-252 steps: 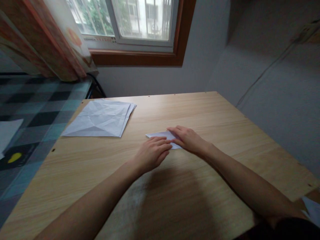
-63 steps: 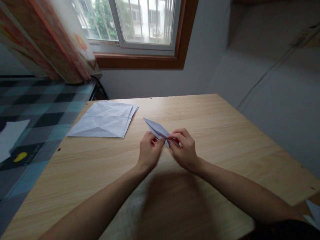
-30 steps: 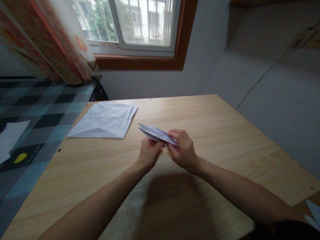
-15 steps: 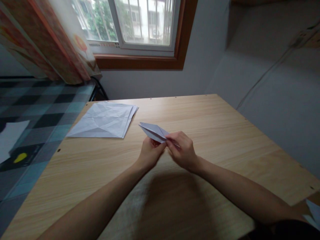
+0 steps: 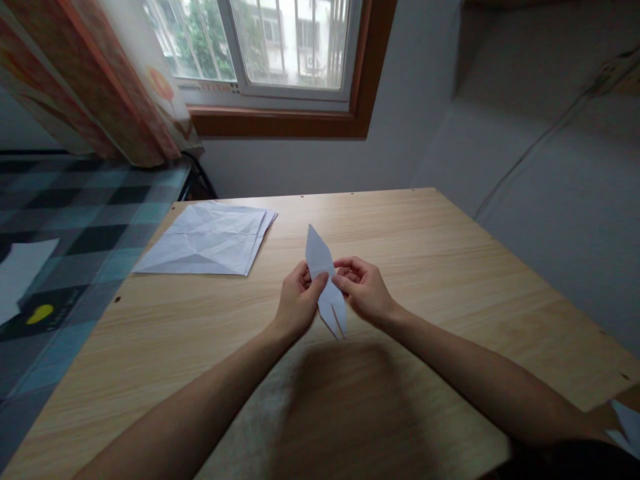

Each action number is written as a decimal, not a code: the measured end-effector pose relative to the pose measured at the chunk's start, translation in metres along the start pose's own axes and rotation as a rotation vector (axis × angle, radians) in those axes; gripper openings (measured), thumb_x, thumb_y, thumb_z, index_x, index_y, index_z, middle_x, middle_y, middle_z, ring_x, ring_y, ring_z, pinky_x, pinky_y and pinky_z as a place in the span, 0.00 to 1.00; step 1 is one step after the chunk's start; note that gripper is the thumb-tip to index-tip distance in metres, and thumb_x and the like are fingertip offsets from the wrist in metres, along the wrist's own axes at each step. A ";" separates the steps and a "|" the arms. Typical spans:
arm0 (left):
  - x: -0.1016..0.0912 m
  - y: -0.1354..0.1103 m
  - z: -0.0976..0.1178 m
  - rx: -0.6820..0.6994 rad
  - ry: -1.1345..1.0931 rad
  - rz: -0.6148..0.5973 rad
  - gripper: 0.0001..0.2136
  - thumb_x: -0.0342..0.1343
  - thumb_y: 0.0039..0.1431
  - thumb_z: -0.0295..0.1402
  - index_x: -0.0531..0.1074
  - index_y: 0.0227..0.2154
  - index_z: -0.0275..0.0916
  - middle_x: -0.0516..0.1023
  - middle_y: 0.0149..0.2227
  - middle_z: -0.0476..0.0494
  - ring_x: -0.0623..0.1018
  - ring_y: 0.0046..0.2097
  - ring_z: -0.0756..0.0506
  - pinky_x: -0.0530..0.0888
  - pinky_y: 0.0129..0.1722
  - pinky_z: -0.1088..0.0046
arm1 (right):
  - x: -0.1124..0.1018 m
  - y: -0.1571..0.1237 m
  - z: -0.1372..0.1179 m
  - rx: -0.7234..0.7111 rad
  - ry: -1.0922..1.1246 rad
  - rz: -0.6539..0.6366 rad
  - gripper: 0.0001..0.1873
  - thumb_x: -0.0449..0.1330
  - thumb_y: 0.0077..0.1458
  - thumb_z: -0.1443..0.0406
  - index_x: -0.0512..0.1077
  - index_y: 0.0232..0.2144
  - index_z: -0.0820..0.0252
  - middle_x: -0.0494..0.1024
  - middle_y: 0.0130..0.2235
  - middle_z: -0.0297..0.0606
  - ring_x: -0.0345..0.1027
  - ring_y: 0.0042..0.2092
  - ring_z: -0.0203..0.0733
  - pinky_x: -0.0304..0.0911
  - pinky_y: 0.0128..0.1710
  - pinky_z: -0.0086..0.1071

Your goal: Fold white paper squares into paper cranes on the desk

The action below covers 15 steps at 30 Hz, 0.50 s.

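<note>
A narrow white folded paper (image 5: 319, 252) is held up over the table, its single point facing away from me and two slit points hanging toward me. My left hand (image 5: 297, 301) grips its left side, with the thumb pressed flat on the middle and the other fingers behind. At the paper's right edge is my right hand (image 5: 367, 290), its thumb and curled forefinger closed at that edge. The paper hides whatever lies behind it, including some left fingertips.
Creased white sheets (image 5: 210, 240) lie stacked at the table's far left. The wooden table (image 5: 450, 280) borders a checked cloth (image 5: 100, 220) with a white paper (image 5: 30, 267) on it. Another white paper piece (image 5: 627, 423) shows at the lower right. A window (image 5: 295, 47) stands beyond.
The folded paper has swung from pointing left to pointing away from me, and its broad face now shows. My right hand has shifted slightly to the paper's right edge.
</note>
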State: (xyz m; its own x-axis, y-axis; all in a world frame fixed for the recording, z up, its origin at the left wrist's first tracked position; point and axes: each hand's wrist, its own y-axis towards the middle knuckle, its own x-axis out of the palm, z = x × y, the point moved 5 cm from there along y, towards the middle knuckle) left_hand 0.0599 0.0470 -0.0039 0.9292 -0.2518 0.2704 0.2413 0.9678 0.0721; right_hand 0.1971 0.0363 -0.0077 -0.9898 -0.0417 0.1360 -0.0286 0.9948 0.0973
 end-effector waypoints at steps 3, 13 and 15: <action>-0.004 0.000 0.002 0.005 0.019 0.054 0.14 0.67 0.49 0.38 0.74 0.34 0.35 0.81 0.32 0.45 0.78 0.30 0.48 0.73 0.30 0.73 | 0.002 -0.002 -0.002 0.014 0.038 -0.005 0.17 0.69 0.45 0.59 0.71 0.37 0.58 0.70 0.24 0.25 0.63 0.24 0.31 0.61 0.25 0.27; -0.022 0.010 0.003 0.070 0.067 0.216 0.15 0.67 0.46 0.38 0.73 0.33 0.35 0.81 0.34 0.43 0.80 0.36 0.44 0.75 0.38 0.66 | 0.006 -0.009 -0.003 0.055 -0.083 0.037 0.11 0.66 0.43 0.64 0.72 0.31 0.59 0.75 0.25 0.30 0.68 0.26 0.34 0.62 0.27 0.27; -0.027 0.012 0.008 0.122 0.187 0.255 0.18 0.66 0.47 0.37 0.72 0.40 0.36 0.81 0.38 0.41 0.80 0.41 0.41 0.75 0.43 0.62 | -0.003 -0.004 -0.003 0.056 -0.111 0.075 0.09 0.65 0.43 0.63 0.74 0.30 0.60 0.75 0.24 0.31 0.64 0.23 0.32 0.57 0.23 0.26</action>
State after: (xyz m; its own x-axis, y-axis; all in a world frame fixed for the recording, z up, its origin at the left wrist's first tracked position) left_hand 0.0351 0.0653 -0.0032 0.9933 0.0137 0.1144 -0.0300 0.9894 0.1422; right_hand 0.2006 0.0327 -0.0058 -0.9987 0.0401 0.0308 0.0412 0.9985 0.0350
